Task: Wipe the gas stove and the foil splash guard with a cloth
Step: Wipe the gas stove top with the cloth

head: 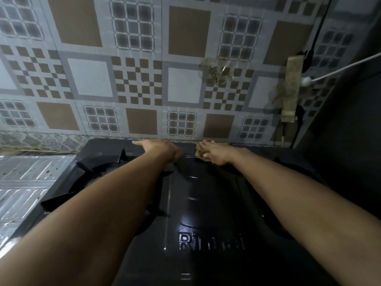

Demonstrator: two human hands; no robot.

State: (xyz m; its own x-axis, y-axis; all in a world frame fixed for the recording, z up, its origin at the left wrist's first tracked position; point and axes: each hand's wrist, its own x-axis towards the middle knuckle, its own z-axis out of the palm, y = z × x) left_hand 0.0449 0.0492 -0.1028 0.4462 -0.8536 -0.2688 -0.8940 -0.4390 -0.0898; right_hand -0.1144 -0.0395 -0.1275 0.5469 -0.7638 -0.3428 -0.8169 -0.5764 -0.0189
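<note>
A black gas stove fills the lower middle of the head view, its glossy top showing a pale brand name. Both my arms reach to its far edge by the wall. My left hand lies flat on the back rim, fingers stretched out to the left, holding nothing. My right hand presses a small brownish cloth against the back edge; only a corner of the cloth shows beside the fingers. The foil splash guard, silvery and speckled with dark spots, lies to the left of the stove.
A patterned wall covering with brown and grey squares rises behind the stove. A stained patch sits on it at right. A brown strip, a white cable and a dark surface stand at the right. A black pan support lies under my left arm.
</note>
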